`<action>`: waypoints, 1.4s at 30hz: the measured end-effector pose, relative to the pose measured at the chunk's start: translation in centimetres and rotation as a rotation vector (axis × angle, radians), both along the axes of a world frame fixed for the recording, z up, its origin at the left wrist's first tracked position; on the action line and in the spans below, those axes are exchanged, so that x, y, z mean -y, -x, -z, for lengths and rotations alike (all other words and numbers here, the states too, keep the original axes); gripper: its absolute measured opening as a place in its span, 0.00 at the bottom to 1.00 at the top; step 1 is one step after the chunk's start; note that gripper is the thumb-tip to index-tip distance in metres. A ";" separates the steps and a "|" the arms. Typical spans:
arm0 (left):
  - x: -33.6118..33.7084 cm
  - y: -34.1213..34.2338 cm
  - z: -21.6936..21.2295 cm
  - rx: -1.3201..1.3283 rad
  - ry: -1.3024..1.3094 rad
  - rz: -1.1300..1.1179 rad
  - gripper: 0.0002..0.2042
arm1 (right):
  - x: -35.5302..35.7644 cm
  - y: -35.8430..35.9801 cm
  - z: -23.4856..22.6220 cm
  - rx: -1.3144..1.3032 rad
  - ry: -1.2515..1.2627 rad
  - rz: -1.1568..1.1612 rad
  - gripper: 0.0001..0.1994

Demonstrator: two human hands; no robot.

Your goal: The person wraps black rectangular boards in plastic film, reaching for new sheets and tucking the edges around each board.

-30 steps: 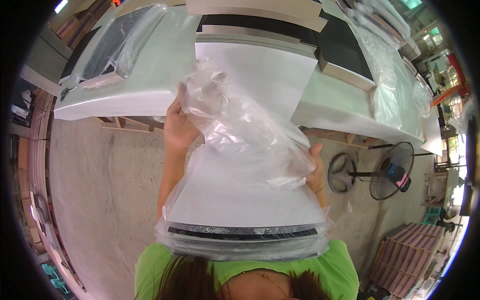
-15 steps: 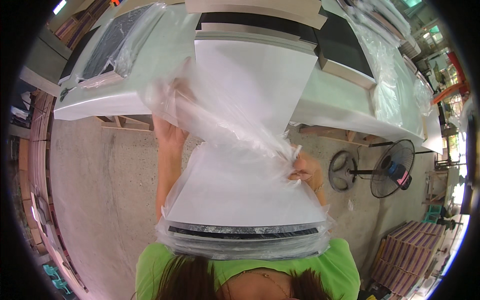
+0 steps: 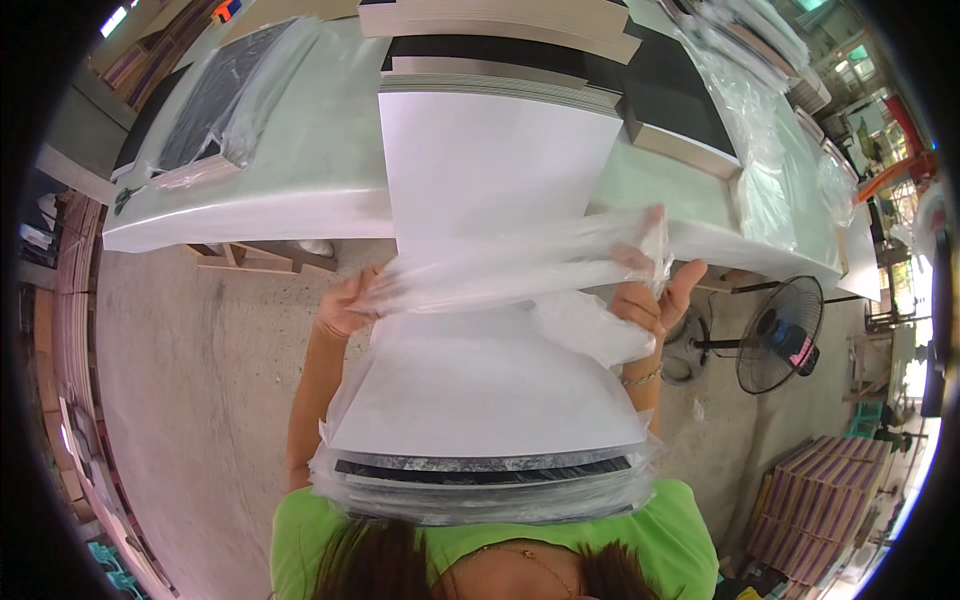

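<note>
A clear plastic bag [image 3: 500, 267] is stretched between my hands, above a white sheet. My left hand [image 3: 350, 300] has its fingers closed on the bag's left side. At the other side, my right hand [image 3: 645, 295] is spread in the film, its thumb standing apart; film covers some of its fingers. A loose fold of film hangs below that hand. Close to my body lies a plastic-wrapped stack [image 3: 485, 470] with a white top and dark layers at its near edge. A pile of white-topped boards [image 3: 500, 150] reaches from the table toward me, partly under the film.
The table [image 3: 330, 130] has a pale green cover. Plastic-wrapped dark panels [image 3: 220, 100] lie at its left, scissors [image 3: 125, 198] at its left edge. Black-topped boards [image 3: 680, 100] and loose plastic [image 3: 770, 190] are at the right. A fan [image 3: 785, 335] stands right of me.
My left hand has come down and closed on the bag. My right hand has risen and spread its fingers. The film, slanting before, now runs nearly level between them.
</note>
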State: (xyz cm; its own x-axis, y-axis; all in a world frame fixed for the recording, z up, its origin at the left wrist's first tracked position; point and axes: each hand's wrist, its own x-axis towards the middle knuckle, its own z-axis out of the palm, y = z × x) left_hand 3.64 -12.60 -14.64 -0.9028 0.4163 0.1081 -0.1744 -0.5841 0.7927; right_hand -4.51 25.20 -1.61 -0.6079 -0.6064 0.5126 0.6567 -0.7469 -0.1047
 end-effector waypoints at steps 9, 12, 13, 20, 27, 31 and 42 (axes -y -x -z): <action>-2.6 3.5 -10.0 0.290 0.203 -0.596 0.17 | -2.2 0.3 -3.8 -0.054 -1.137 0.340 0.26; -1.9 6.8 -11.5 -0.092 0.489 -0.761 0.15 | -0.4 2.5 -4.6 -0.090 -1.499 0.872 0.23; -1.5 7.5 -12.2 -0.259 0.590 -0.817 0.15 | -0.2 3.5 -4.2 -0.139 -1.538 1.018 0.23; -5.1 10.8 -17.4 -0.655 1.399 -1.198 0.39 | 3.5 8.2 -3.8 -0.687 -1.578 1.825 0.26; -5.9 8.0 -18.1 -0.608 1.330 -1.159 0.33 | 2.7 7.4 -4.6 -0.923 -1.614 1.826 0.28; -5.6 5.1 -19.2 -0.603 1.151 -1.071 0.32 | 1.1 4.8 -5.9 -0.811 -1.574 1.628 0.21; -3.4 0.8 -16.7 0.227 -0.134 -0.275 0.28 | -3.3 2.1 -1.8 -0.003 -0.925 0.469 0.21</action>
State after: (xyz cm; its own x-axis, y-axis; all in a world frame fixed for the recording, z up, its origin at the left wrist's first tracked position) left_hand 2.85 -9.18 2.07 -0.9861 0.1505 -0.0703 -0.1588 -0.7296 0.6651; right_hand -6.59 28.49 0.20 -0.8840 -0.4664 -0.0314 0.3197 -0.5541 -0.7686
